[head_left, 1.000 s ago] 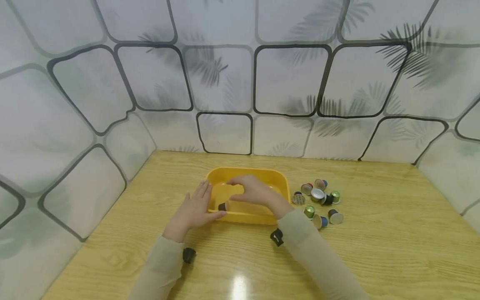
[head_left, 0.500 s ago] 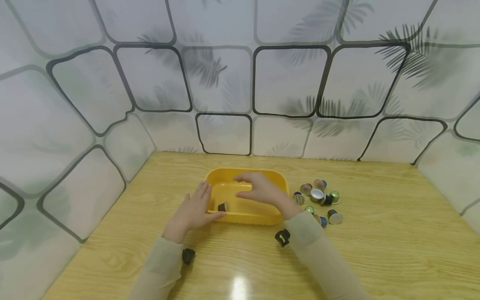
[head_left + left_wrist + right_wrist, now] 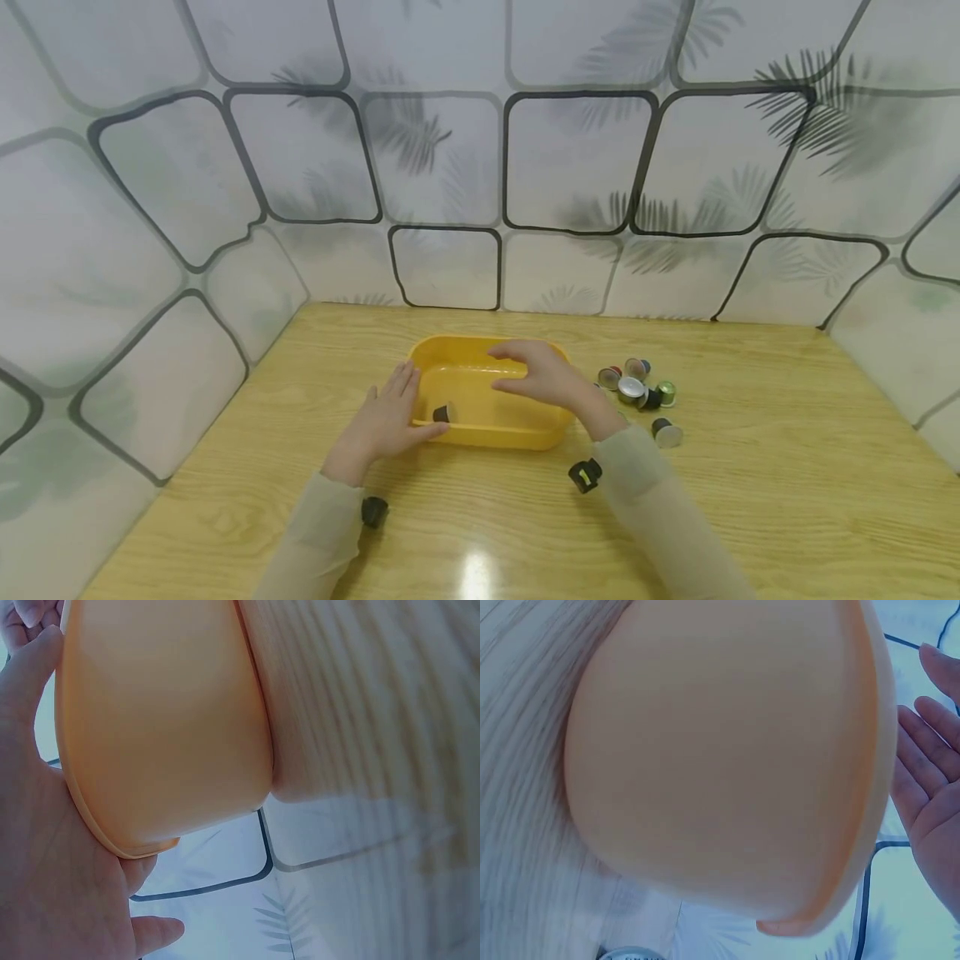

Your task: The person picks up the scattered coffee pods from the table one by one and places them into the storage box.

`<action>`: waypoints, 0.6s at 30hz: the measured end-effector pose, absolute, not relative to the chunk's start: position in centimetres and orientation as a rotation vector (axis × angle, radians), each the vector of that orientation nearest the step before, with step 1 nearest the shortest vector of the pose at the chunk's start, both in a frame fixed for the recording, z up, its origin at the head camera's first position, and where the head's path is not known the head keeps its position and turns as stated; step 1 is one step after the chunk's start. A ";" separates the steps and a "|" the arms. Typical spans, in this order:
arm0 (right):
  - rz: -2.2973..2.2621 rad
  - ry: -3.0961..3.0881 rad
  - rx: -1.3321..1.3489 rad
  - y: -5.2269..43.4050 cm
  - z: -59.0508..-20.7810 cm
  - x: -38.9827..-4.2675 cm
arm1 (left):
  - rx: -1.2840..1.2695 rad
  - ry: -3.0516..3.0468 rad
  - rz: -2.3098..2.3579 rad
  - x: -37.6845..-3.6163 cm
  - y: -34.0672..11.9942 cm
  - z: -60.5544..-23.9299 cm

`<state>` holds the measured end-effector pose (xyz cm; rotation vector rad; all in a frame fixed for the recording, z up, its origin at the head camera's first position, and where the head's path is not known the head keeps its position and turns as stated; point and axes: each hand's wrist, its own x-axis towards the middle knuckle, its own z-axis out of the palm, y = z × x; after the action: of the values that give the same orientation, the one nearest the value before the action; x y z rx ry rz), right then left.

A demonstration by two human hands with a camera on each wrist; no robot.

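A yellow plastic basin (image 3: 480, 392) stands on the wooden table, with one dark coffee capsule (image 3: 441, 413) lying in its front left corner. My left hand (image 3: 382, 421) rests on the left rim, fingers fairly straight along it and thumb over the front edge. In the left wrist view, the palm (image 3: 67, 862) lies against the basin's lip. Over the basin's right half hovers my right hand (image 3: 546, 379), thumb and fingers apart and nothing between them. The right wrist view shows that spread hand (image 3: 937, 780) beyond the basin's rim.
Right of the basin lies a loose group of coffee capsules, among them a silver one (image 3: 632, 389), a green one (image 3: 666, 392) and a dark one (image 3: 666, 432). My right forearm hides part of the group. A patterned wall (image 3: 450, 267) stands behind the table.
My right hand has moved right across the basin, away from the capsule in it, and its forearm now covers more of the loose capsules. The left hand stays on the rim.
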<state>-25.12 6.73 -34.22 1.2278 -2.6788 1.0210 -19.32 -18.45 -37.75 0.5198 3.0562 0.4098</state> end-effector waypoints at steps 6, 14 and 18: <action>1.019 -2.689 1.193 7.9 -34.3 -24.9 | 0.527 3.056 0.415 -19.3 -18.5 -37.8; 1.002 -2.713 1.163 9.1 -34.2 -24.8 | 0.538 3.060 0.408 -19.3 -18.6 -37.9; 1.016 -2.710 1.151 9.7 -34.1 -24.6 | 0.539 3.056 0.411 -19.3 -18.6 -37.8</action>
<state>-24.64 9.74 -34.11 1.1505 -2.7098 1.0160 -19.33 -18.60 -37.85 0.5394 3.0556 0.4110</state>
